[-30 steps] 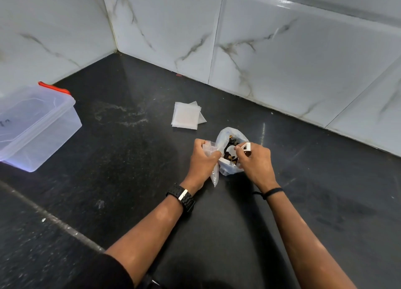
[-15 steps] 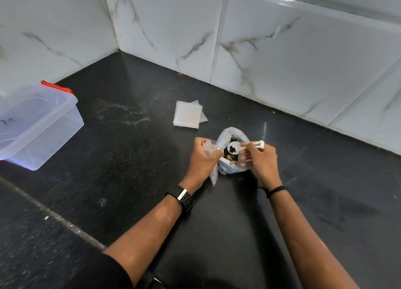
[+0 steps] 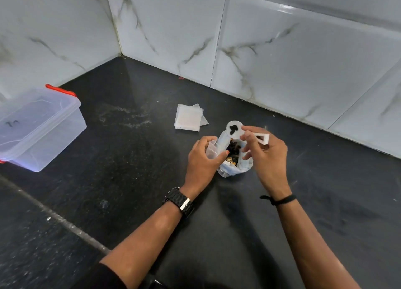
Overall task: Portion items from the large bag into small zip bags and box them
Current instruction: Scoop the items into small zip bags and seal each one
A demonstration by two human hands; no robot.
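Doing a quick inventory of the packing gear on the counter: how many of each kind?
Lidded plastic box: 1
Large bag: 1
Scoop, in right hand: 1
Small zip bag, in left hand: 1
Stack of spare zip bags: 1
Total: 5

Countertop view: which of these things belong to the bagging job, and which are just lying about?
In use:
large bag
white scoop, held by right hand
small zip bag, held by left hand
stack of empty zip bags
clear box

Lying about:
small red scrap by the wall
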